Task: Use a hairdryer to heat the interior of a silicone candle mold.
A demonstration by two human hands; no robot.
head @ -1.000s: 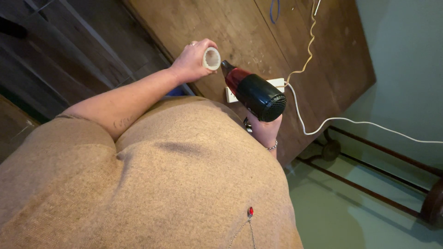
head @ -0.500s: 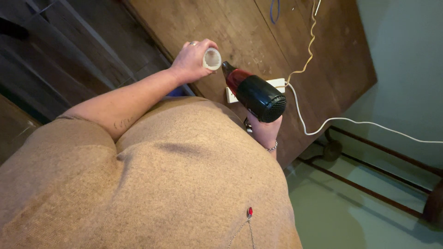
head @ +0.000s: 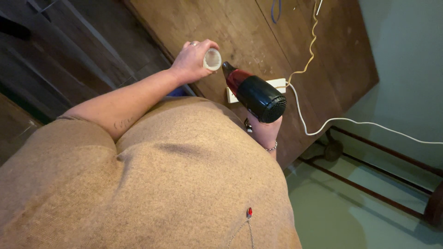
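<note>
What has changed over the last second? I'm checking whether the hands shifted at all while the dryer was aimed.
Almost nothing. The left hand keeps its grip on the small white cup, and the right hand keeps the red and black hair dryer with its nozzle pointed at the cup's mouth. Both sit slightly lower in view, likely a camera tilt. The white cord and wooden table are unchanged.

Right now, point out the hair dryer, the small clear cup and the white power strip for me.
hair dryer (head: 258, 94), head view, on its black body.
small clear cup (head: 212, 59), head view, on its round open end, held in the left hand (head: 194, 60).
white power strip (head: 278, 83), head view, on its end right of the dryer.
</note>
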